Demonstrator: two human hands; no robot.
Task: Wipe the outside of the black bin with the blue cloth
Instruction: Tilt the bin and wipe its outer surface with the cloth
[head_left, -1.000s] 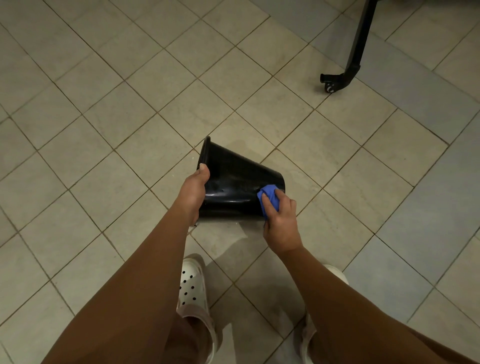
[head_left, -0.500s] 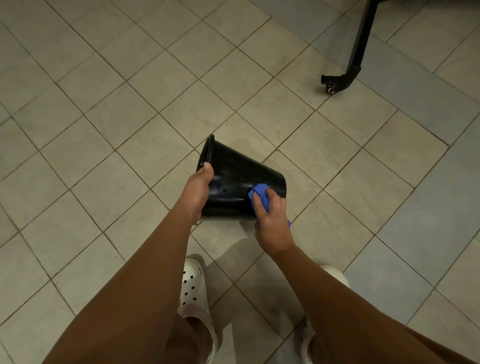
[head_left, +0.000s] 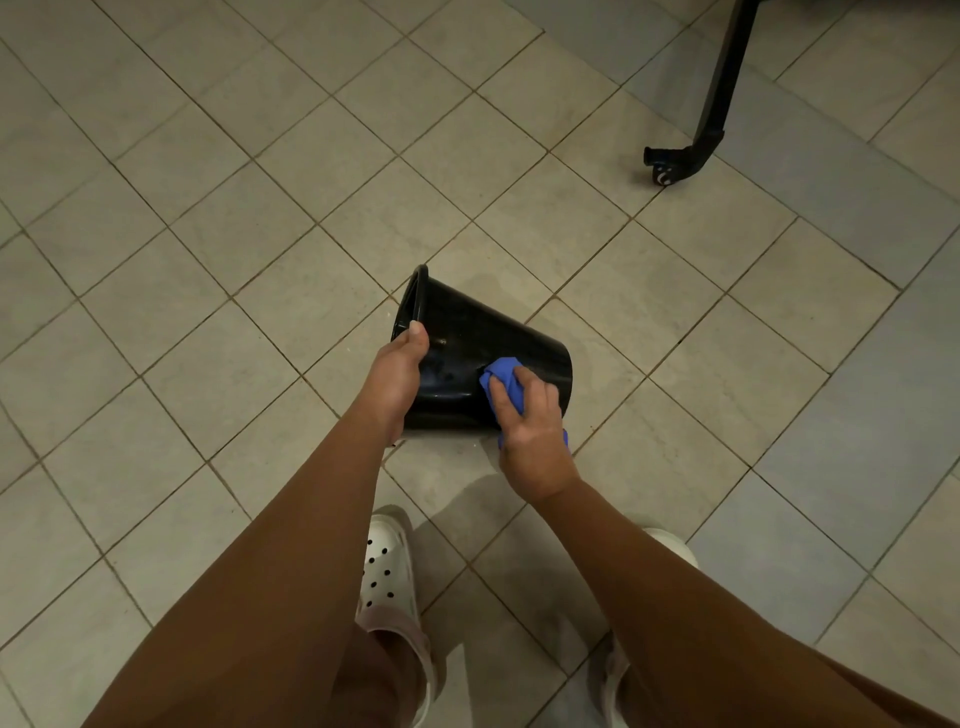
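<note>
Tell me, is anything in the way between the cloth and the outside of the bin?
Nothing visible. The right hand presses the blue cloth straight onto the black bin, on its side wall near the base. The left hand grips the rim end, apart from the cloth.
</note>
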